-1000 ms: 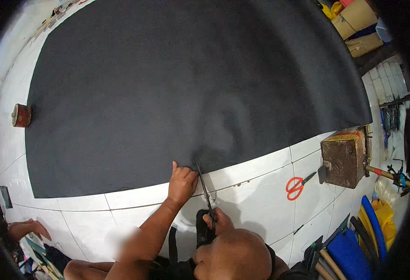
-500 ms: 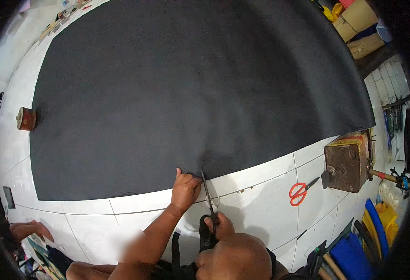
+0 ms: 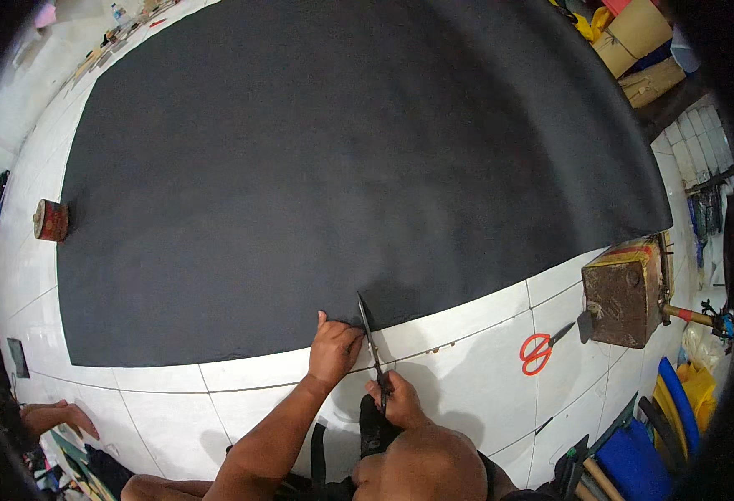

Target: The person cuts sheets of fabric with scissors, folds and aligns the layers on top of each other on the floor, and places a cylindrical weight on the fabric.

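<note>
A large black sheet [image 3: 300,175], looking like fabric or leatherette, lies spread over the white tiled floor. At its near edge my left hand [image 3: 334,351] is closed, its fingers curled at the margin with the thumb side pointing up and away. My right hand [image 3: 400,402] grips dark scissors [image 3: 369,332] by the handles, just right of the left hand. Their blades point away from me and cross the sheet's edge, the tip resting over the black surface. How far the blades are apart is hard to make out.
Orange-handled scissors [image 3: 538,354] lie on the tiles to the right. Beside them a brown block [image 3: 624,299] stands by the sheet's right corner. A rusty red tin [image 3: 51,220] sits at the left edge. Another person's foot [image 3: 79,419] shows lower left. Blue and yellow items [image 3: 634,455] lie lower right.
The whole view has shifted slightly. The scissors' tip sits a little farther over the sheet, and both hands stay near the same place at its edge.
</note>
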The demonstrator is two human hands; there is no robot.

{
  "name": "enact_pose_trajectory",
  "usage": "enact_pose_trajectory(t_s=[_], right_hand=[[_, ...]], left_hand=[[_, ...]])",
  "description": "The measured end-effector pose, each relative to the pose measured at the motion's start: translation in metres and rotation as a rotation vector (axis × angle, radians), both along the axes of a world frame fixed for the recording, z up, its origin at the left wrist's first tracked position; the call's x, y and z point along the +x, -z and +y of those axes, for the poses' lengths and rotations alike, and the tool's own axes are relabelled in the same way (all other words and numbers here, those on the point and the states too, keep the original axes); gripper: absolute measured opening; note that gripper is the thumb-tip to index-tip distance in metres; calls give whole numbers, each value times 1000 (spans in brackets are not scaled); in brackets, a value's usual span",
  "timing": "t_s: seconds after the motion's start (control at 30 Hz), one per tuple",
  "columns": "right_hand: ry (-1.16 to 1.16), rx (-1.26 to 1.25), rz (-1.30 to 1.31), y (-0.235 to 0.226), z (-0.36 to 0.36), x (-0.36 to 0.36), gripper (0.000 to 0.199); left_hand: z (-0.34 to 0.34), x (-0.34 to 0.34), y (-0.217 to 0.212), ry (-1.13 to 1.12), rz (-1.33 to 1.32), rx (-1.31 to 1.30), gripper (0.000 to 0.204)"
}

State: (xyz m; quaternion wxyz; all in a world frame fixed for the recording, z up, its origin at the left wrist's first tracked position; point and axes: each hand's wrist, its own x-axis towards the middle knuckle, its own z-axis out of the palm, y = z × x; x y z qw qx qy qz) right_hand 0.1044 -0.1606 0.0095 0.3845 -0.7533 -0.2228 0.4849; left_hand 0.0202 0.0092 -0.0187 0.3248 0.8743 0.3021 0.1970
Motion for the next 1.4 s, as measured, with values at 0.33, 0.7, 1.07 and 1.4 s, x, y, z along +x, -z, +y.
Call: enact_pose_trajectory(t_s=[0.33,0.7,1.07,1.4], right_hand=[[-27,41,-99,41,10,4,34],[-56,-138,25,27,28,16,54],[-21,65,-132,38,57,15,44],[-38,-7,-162,26,105,38,54]], left_hand=[[4,1,1,47,47,19,19],[-13,-13,-20,250,434,241,43],[-18,-17,-25,197,500,91,53],[-19,-13,-26,265,585,91,54]])
